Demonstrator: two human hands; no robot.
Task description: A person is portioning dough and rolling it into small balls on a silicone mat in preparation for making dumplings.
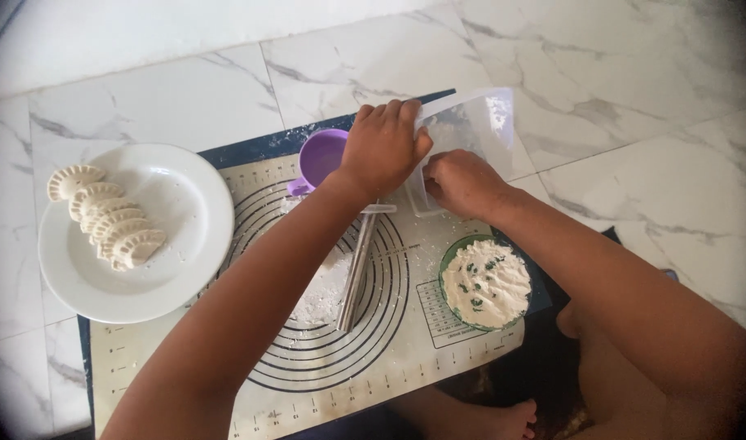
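My left hand [383,147] grips the top edge of the clear plastic container [470,134], fingers curled over its rim, thumb on the near side; my right hand [462,183] sits low at the container's near corner, fingers folded in, and I can't tell if it's pinching sth inside or just bracing the wall. To do this bit well, I reckon: keep the left grip firm so the tub doesn't slide on the mat [324,358], tilt it only a little, and work w/ the right hand slow so flour doesn't puff out. The container sits at the mat's far edge, just beside the purple cup [320,156], leaning toward me; it's see-through, squarish, dusted white inside w/ flour clinging to the walls. Close by: the rolling pin [356,273] lying on a floury patch, a green bowl [484,283] of white filling w/ green flecks, and a white plate [177,244] w/ a row of crimped dumplings [108,216], well off to my left.
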